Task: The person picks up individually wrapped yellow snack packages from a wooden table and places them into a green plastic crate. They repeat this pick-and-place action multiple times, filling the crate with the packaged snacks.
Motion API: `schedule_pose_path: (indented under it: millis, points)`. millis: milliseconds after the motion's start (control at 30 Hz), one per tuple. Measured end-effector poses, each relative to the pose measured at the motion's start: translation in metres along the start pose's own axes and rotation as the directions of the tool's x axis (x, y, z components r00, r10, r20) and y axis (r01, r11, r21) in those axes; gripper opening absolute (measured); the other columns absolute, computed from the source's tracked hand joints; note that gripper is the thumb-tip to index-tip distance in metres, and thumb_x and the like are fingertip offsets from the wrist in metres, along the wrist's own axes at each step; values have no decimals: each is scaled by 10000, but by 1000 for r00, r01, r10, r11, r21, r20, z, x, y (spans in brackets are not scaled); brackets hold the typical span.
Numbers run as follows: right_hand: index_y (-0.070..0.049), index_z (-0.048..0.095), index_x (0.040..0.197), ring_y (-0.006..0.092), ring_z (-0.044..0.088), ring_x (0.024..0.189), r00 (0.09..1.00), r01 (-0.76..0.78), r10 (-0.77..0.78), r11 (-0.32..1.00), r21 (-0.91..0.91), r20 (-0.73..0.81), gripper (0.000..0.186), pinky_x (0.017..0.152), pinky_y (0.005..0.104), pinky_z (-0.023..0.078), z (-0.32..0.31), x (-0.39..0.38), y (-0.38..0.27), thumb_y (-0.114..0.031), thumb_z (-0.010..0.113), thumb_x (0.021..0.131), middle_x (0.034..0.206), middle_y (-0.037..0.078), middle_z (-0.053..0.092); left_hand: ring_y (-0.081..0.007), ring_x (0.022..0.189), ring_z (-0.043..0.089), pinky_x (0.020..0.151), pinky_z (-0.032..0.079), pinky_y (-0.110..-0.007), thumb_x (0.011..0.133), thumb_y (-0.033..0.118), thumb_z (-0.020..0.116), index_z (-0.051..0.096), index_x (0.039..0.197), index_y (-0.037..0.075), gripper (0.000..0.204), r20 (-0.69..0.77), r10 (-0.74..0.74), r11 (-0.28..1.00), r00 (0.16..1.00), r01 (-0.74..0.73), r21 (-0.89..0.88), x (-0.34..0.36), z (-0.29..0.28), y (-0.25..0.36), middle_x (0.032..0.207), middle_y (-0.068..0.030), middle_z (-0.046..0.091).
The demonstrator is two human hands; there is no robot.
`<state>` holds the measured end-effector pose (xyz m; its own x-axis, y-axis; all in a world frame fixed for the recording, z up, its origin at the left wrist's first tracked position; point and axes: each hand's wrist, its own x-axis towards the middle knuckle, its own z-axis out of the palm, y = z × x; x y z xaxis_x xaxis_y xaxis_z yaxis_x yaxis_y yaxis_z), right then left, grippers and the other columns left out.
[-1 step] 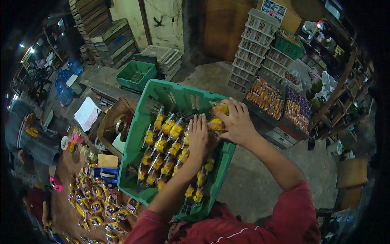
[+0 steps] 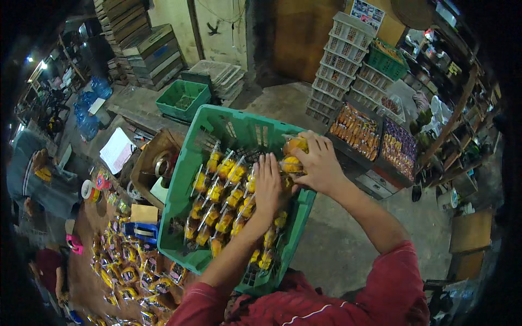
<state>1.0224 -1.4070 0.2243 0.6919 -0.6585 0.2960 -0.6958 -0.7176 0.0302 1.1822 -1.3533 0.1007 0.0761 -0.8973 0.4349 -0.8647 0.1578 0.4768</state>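
Observation:
A green plastic crate (image 2: pixel 182 176) stands in front of me, holding rows of clear-wrapped yellow-and-brown buns (image 2: pixel 215 193). My left hand (image 2: pixel 265 187) lies on the buns in the middle of the crate, its fingers stretched out flat and side by side. At the crate's far right corner, my right hand (image 2: pixel 319 165) is closed round a clear pack of buns (image 2: pixel 292 164), thumb low and fingers over the top. The underside of this pack and what lies beneath my left palm are hidden.
Many wrapped buns (image 2: pixel 128 266) cover the brown surface at left, near a blue tape dispenser (image 2: pixel 142 232) and a cardboard box (image 2: pixel 142 173). Stacked white crates (image 2: pixel 337 60) and trays of packed goods (image 2: pixel 353 130) stand at far right. Another person (image 2: pixel 41 174) is at far left.
The pack in my right hand has tipped slightly and sits a touch lower. My left hand stays in nearly the same place on the buns.

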Motion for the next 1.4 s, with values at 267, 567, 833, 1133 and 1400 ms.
schedule_pose_path:
  millis: [267,567,833,1133,1400]
  points:
    - [-142,656,1315,393,457,1359,992,50,-55,998,-46,-113,723,1125,542,387,5,-11,-7,-380,924,687,1451,194,483,-399,1543,366,1311,187,-494,963,405,704,295,1579,-121,907,40,-126,990,991,123,62,-29,14,14,1622,-310,393]
    - [-139,672,1296,411,458,1368,983,145,-165,968,-204,-85,618,1146,567,361,24,5,-19,-415,855,774,1477,218,497,-379,1506,423,1303,229,-482,990,382,655,361,1563,-104,807,-24,-77,991,997,79,111,-49,23,9,1573,-284,473]
    - [-175,632,1396,445,392,1459,981,173,-139,942,-288,135,700,1244,645,185,65,17,-13,-517,817,814,1555,229,471,-375,1501,427,1298,250,-463,992,365,655,385,1559,-79,768,5,-135,989,991,135,53,-54,22,5,1585,-249,476]
    - [-137,656,1369,435,379,1488,964,262,-234,916,-305,126,587,1246,669,165,52,8,-11,-494,731,909,1556,204,478,-336,1506,432,1299,265,-435,1005,285,629,399,1555,-71,694,-23,-55,921,998,60,385,-52,40,-7,1599,-222,474]
    - [-115,704,1170,410,564,1249,971,-45,87,982,-186,222,247,988,581,541,80,16,-30,-184,670,936,1339,178,554,-366,1499,434,1295,267,-449,955,343,718,384,1561,-76,809,-28,-99,986,995,102,133,-54,39,-6,1576,-247,486]
